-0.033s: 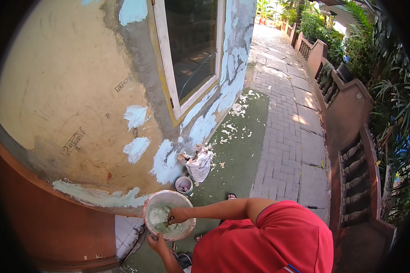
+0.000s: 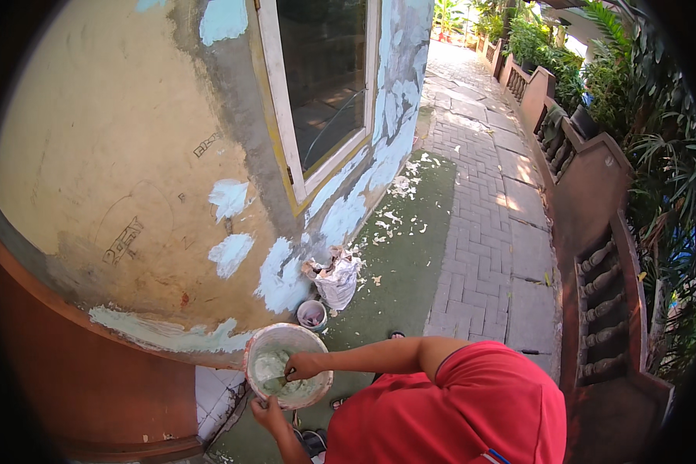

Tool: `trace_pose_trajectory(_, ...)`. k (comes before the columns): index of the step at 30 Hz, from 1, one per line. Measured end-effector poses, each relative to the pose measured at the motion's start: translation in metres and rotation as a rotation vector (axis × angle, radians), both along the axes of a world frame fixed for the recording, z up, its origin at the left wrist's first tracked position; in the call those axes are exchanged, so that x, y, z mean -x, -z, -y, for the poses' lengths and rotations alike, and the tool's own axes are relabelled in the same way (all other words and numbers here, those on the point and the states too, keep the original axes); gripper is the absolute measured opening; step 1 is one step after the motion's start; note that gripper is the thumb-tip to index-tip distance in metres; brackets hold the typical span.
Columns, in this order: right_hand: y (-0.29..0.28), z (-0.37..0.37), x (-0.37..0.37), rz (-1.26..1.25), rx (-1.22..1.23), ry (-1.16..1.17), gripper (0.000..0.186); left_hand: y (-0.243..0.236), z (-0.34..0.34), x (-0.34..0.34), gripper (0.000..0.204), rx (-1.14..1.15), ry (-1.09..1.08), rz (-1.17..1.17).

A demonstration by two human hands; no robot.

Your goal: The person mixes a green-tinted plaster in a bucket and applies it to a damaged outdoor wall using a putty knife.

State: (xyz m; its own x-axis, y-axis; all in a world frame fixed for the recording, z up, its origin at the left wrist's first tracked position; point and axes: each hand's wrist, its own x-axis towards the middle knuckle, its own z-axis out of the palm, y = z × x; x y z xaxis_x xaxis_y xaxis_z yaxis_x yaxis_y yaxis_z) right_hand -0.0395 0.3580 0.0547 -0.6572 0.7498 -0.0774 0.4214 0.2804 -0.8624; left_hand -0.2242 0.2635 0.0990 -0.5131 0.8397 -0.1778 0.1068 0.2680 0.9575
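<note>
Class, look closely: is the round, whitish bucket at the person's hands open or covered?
Open: the bucket has no lid over its mouth; the person's bare right hand reaches inside, where pale green paste shows.

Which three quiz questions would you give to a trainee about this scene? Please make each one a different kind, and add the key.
1. Multiple choice: which hand is inside the large bucket?
a) left
b) right
c) both

2. True or false: in the picture, the small pail appears between the crumpled sack and the large bucket.

3. Short answer: what colour are the patches on the wall under the window?

Key:
1. b: the right hand is inside, while the left hand is at the rim.
2. True.
3. Light blue.
</note>
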Motion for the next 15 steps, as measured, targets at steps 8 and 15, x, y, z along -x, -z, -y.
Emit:
trace_pose_trajectory(8, -0.002, 0.009, -0.059, -0.024, 0.035, 0.001, 0.029, -0.003, 0.008, -0.052, 0.021, -0.019, -0.006, -0.004)
trace_pose_trajectory(15, -0.016, 0.034, -0.181, -0.076, 0.428, 0.182, 0.034, -0.01, 0.011, -0.162, 0.02, -0.064, 0.09, -0.087)
